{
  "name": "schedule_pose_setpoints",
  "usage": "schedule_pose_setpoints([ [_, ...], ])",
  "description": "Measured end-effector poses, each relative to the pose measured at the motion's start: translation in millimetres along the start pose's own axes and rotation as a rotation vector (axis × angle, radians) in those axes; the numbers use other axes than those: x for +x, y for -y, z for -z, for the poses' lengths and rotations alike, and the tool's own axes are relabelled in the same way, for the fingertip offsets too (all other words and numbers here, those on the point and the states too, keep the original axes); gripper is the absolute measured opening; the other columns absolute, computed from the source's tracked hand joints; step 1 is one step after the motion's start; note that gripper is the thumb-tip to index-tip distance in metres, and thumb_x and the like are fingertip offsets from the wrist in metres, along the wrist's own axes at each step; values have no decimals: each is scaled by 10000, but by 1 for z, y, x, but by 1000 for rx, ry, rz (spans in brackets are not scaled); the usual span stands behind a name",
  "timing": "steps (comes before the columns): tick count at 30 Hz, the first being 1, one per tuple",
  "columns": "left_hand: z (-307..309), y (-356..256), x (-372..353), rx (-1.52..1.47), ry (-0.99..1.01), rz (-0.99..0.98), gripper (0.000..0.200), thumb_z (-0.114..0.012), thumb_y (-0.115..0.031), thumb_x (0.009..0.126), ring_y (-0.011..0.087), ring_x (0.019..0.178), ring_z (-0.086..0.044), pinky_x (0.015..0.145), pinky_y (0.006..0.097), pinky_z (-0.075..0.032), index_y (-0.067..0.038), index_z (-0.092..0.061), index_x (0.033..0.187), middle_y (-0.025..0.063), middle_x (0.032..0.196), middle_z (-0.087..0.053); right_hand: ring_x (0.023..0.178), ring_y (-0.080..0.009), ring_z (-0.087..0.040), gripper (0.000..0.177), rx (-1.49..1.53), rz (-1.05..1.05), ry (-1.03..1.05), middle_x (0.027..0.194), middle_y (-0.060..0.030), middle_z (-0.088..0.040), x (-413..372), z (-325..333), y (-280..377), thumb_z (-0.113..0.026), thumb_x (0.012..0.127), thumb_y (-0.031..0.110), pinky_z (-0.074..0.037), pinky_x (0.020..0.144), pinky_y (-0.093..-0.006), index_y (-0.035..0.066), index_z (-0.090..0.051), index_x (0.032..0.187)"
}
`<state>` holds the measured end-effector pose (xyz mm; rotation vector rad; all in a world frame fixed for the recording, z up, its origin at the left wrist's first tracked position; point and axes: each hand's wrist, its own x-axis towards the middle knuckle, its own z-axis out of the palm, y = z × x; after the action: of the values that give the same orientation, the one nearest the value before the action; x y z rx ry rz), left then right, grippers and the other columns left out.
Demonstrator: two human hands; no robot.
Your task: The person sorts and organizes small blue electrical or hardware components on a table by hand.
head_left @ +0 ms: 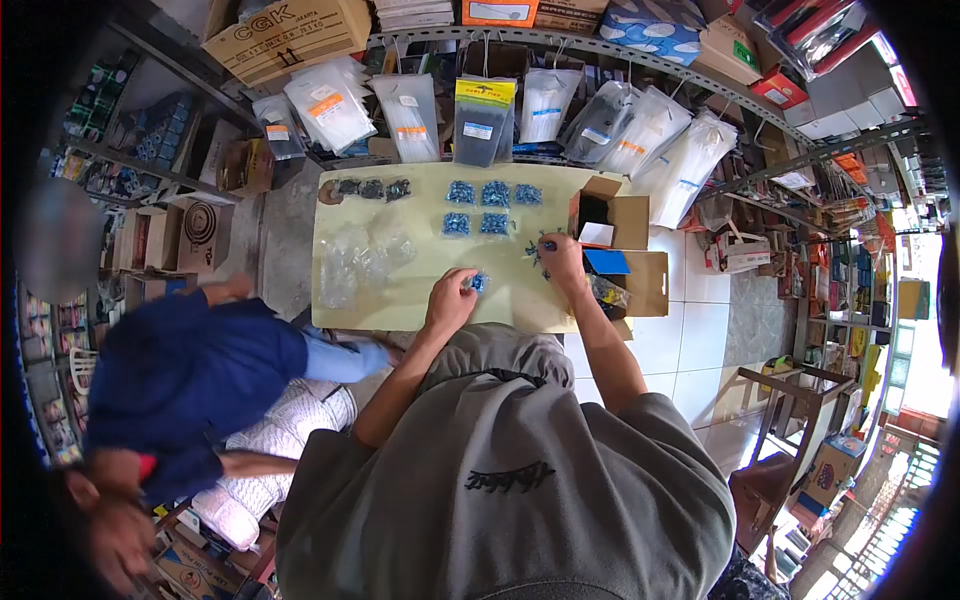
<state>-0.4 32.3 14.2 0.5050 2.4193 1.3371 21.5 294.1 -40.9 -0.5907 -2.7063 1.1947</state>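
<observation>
My left hand [453, 296] is closed around a small clear plastic bag [480, 283] with blue pieces in it, near the table's front edge. Over a loose scatter of small blue pieces [532, 252], my right hand [563, 256] has its fingers drawn together, with some blue showing at the fingertips. The exact kind of piece is too small to make out. Several filled bags of blue pieces [495, 193] lie in two rows at the back of the pale table [440, 262]. Flat clear plastic bags [365, 256] are spread on its left side.
Bags of dark pieces [372, 189] lie at the back left. Open cardboard boxes [630, 222] line the right edge. Packs of cable ties [486, 120] hang from the shelf behind. A person in dark blue [200, 370] is close on the left. A wooden stool [775, 470] stands at right.
</observation>
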Motion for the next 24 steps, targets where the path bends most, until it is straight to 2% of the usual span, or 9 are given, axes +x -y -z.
schedule_pose_setpoints([
  [2,0,0,0,-16,-1,10,325,-618,8,761,225,721,-634,684,315,-522,4,-627,1086,139,1046,-641,828,-312,-670,154,97,-114,36,916,-206,-661,-1,9,14,-680,746,99,-531,733,-366,46,-713,887],
  [4,0,-1,0,-34,0,17,327,-621,13,756,222,718,-636,676,314,-524,5,-628,1083,139,1042,-639,809,-222,-685,176,257,-235,128,896,-156,-685,-6,21,35,-693,774,97,-532,721,-288,19,-706,931],
  [5,0,-3,0,-48,-1,34,334,-625,18,749,219,713,-639,666,312,-527,6,-627,1083,140,1040,-635,809,-222,-685,176,255,-237,124,896,-156,-685,-8,23,41,-693,774,97,-532,721,-288,19,-706,931],
  [7,-2,-3,1,-64,0,49,342,-630,24,743,217,708,-642,656,310,-529,7,-627,1084,142,1037,-632,833,-169,-663,196,895,-379,273,906,-107,-677,-14,22,53,-681,818,74,-534,749,-252,-46,-670,972],
  [8,-3,-2,2,-56,-11,49,347,-634,25,737,216,703,-644,651,308,-531,11,-626,1084,145,1036,-629,856,-189,-653,189,1011,-371,283,940,-105,-657,-17,19,61,-647,857,44,-548,795,-270,-88,-634,991],
  [12,-2,-5,3,-34,12,76,365,-649,23,723,216,693,-647,650,308,-533,20,-623,1087,155,1036,-626,877,-194,-654,171,1148,-435,457,954,-114,-657,-28,12,88,-647,868,52,-554,839,-297,-72,-639,984],
  [16,-2,-4,2,-47,-8,71,370,-654,19,719,215,679,-644,650,311,-532,24,-623,1088,154,1037,-626,897,-186,-655,174,1057,-435,650,971,-103,-657,-35,-4,93,-627,887,59,-554,844,-290,-65,-634,1009],
  [20,-1,-2,2,-41,-33,44,379,-658,18,716,214,672,-640,647,308,-530,24,-620,1093,154,1047,-628,868,-202,-660,183,995,-465,643,943,-125,-659,-37,-9,93,-644,864,50,-560,831,-303,-90,-641,983],
  [24,0,-3,0,-74,-21,68,370,-652,18,722,216,690,-649,653,304,-535,23,-618,1090,155,1064,-629,848,-201,-658,195,1071,-467,419,946,-125,-649,-36,-1,82,-642,868,64,-565,813,-307,-100,-638,974],
])
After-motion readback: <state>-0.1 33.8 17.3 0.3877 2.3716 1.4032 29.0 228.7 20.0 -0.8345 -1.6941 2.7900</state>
